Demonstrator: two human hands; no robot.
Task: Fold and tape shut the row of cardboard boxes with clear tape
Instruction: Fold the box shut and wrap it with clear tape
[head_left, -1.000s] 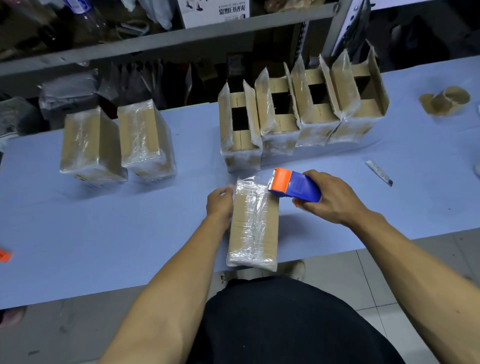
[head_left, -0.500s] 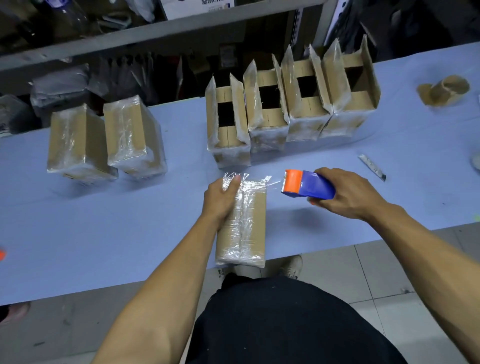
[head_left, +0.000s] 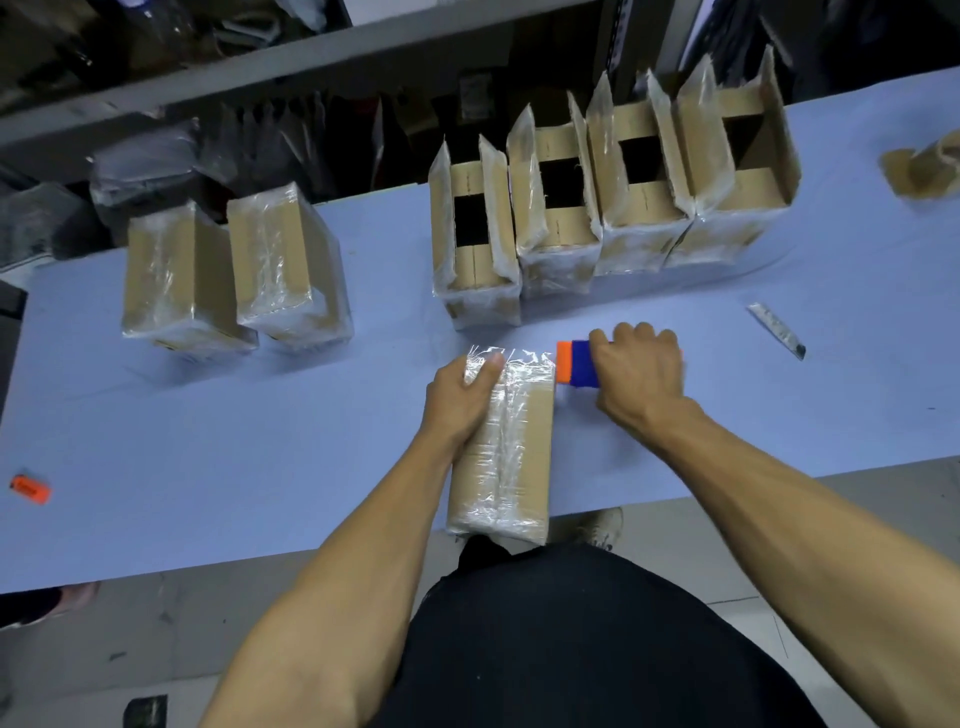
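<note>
A closed cardboard box (head_left: 511, 447) lies lengthwise at the table's near edge, clear tape running down its top seam. My left hand (head_left: 460, 397) presses on its far left corner. My right hand (head_left: 641, 371) grips a blue and orange tape dispenser (head_left: 574, 364) on the table, its orange end touching the box's far right corner. Behind stands a row of several open boxes (head_left: 608, 202) with flaps upright. Two taped boxes (head_left: 234, 265) stand at the left.
The blue table (head_left: 208, 441) also carries a utility knife (head_left: 776, 323) at the right, an orange object (head_left: 30, 488) at the left edge and empty tape cores (head_left: 924, 163) at the far right. A shelf with dark bags runs behind the table.
My left hand slid from the box's left side onto its far top corner. My right hand drew the dispenser off the box, then lowered it beside the far right corner.
</note>
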